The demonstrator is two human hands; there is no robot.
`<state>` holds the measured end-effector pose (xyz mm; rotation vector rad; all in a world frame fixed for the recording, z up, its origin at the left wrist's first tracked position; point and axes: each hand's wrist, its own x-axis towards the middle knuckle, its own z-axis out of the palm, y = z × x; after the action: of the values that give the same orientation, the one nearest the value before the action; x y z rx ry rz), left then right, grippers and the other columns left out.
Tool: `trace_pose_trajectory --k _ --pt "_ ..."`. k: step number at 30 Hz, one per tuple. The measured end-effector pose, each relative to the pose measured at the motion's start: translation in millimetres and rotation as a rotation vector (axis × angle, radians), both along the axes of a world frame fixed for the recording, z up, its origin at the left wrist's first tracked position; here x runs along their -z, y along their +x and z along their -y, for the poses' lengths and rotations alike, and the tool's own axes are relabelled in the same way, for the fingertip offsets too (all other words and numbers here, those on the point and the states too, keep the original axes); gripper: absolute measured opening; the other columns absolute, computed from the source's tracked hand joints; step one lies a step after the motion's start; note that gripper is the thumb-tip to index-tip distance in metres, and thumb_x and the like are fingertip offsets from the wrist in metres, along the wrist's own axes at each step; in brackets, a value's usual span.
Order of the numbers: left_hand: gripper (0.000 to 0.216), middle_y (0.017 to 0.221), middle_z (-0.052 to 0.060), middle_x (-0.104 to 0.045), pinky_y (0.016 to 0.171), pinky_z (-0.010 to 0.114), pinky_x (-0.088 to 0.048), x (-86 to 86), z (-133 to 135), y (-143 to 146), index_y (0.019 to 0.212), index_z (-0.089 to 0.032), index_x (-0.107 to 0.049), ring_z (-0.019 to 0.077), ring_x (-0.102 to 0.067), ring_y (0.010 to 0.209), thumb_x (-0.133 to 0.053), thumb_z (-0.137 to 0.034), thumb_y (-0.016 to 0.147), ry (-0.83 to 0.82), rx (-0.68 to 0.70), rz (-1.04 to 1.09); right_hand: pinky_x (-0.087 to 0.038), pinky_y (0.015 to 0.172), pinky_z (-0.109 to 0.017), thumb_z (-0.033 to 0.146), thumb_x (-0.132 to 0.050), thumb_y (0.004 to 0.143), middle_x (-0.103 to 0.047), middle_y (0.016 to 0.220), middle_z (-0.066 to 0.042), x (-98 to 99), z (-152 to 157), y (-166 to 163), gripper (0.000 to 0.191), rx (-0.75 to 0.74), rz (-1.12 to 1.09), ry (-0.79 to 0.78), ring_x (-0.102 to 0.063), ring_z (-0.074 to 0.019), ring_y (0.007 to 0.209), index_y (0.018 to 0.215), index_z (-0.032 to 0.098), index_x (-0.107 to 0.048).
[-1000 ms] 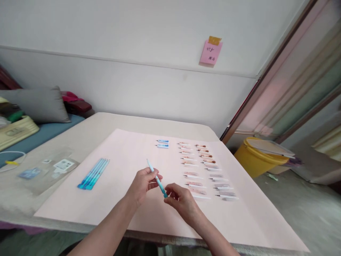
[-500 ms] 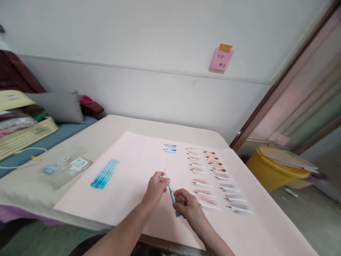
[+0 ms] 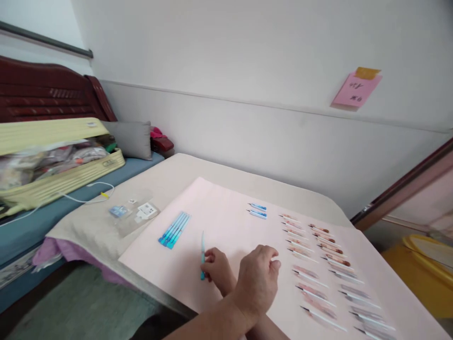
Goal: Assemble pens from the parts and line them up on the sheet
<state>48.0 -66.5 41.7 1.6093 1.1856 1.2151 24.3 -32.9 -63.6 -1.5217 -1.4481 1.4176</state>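
Note:
My right hand [image 3: 217,270] is closed around the lower part of a slim turquoise pen [image 3: 203,250], which stands nearly upright in view with its pale tip up. My left hand [image 3: 257,278] is crossed over my right wrist. Its fingers are curled, thumb and fingertips close together; whatever may be between them is too small to make out. Left of the held pen, a row of similar blue-turquoise pens [image 3: 174,230] lies side by side. Beyond my hands, two shorter blue pieces with dark points [image 3: 257,210] lie on the pale pink sheet [image 3: 219,203].
Several white, dark-tipped pens with pink, brown and grey parts [image 3: 329,248] lie in columns at the right. Clear packaging [image 3: 138,215] lies on the table [image 3: 166,182] at left. An open yellow suitcase [image 3: 71,174] is beyond it; a yellow bin [image 3: 421,278] stands right.
My view has turned left. My left hand has let go of the pen and crossed over to the right; my right hand has carried the pen left, towards the blue row.

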Motion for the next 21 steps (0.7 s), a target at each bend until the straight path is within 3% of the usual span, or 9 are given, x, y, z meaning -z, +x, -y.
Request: trace_pose_trajectory --k 4,9,18,21 --pt "0.022 0.092 0.005 -0.065 0.075 0.032 -0.046 -2.9 -7 -11 0.098 -0.020 -0.060 0.0183 -0.059 0.082 -0.046 -0.020 0.082 0.093 -0.003 -0.097 -0.036 0.034 -0.018 0.010 -0.052 0.059 -0.051 0.057 0.008 4.4 -30 -53 0.032 -0.017 -0.055 0.022 -0.047 -0.0076 0.037 0.089 0.018 -0.048" --pt "0.020 0.091 0.006 -0.065 0.072 0.032 -0.048 -6.0 -13 -22 0.096 -0.019 -0.061 0.0185 -0.059 0.078 -0.048 -0.020 0.081 0.074 -0.018 -0.095 -0.033 0.032 -0.017 0.008 -0.050 0.061 -0.047 0.053 0.010 10.7 -48 -90 0.034 -0.007 -0.048 0.017 -0.045 -0.0079 0.034 0.093 0.020 -0.042" --pt "0.021 0.089 0.006 -0.066 0.072 0.031 -0.048 -9.1 -17 -29 0.097 -0.018 -0.062 0.0175 -0.060 0.077 -0.048 -0.022 0.082 0.033 -0.033 -0.028 -0.036 0.035 -0.017 0.013 -0.050 0.069 -0.050 0.056 0.008 19.7 -46 -97 0.027 -0.010 -0.067 0.035 -0.049 -0.0088 0.040 0.094 0.020 -0.041" --pt "0.021 0.090 0.006 -0.066 0.072 0.031 -0.048 -10.3 -16 -29 0.097 -0.018 -0.062 0.0175 -0.060 0.078 -0.048 -0.022 0.083 0.029 -0.031 -0.035 -0.039 0.041 -0.018 0.013 -0.048 0.071 -0.052 0.061 0.006 19.9 -38 -91 0.025 -0.045 -0.034 0.146 -0.051 -0.0091 0.045 0.095 0.020 -0.043"
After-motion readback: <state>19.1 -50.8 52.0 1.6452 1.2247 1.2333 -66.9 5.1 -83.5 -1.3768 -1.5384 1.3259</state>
